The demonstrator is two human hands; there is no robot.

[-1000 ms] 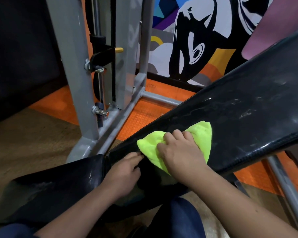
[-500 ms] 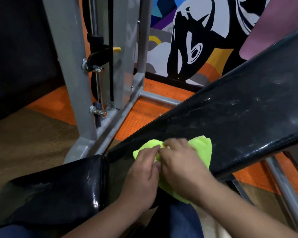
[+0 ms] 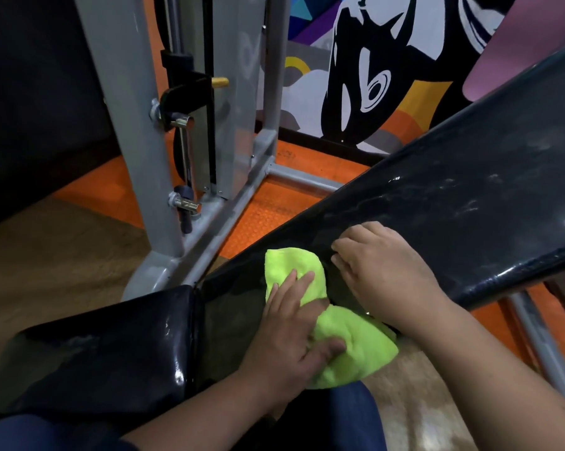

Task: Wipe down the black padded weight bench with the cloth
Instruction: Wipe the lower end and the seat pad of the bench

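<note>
Pressing flat on the cloth [image 3: 339, 333] at lower centre of the frame: left hand [image 3: 291, 330], fingers straight and a little spread, thumb lying across the lime fabric, probably to keep it bunched against the low end of the backrest [image 3: 470, 203]. Draped partly over the near edge of that slanted black pad, half hanging toward the floor, so likely being taken up for a stroke rather than mid-wipe. Resting just right of the cloth on the bare vinyl: right hand [image 3: 382, 271], fingers loosely bent, holding nothing, apparently steadying the body. Smeared with pale streaks toward the upper right, hence plenty of surface seemingly not yet wiped. Level at lower left, beside the hinge gap: seat pad [image 3: 89, 349]. Standing behind at upper left: grey rack frame [image 3: 134, 131].
</note>
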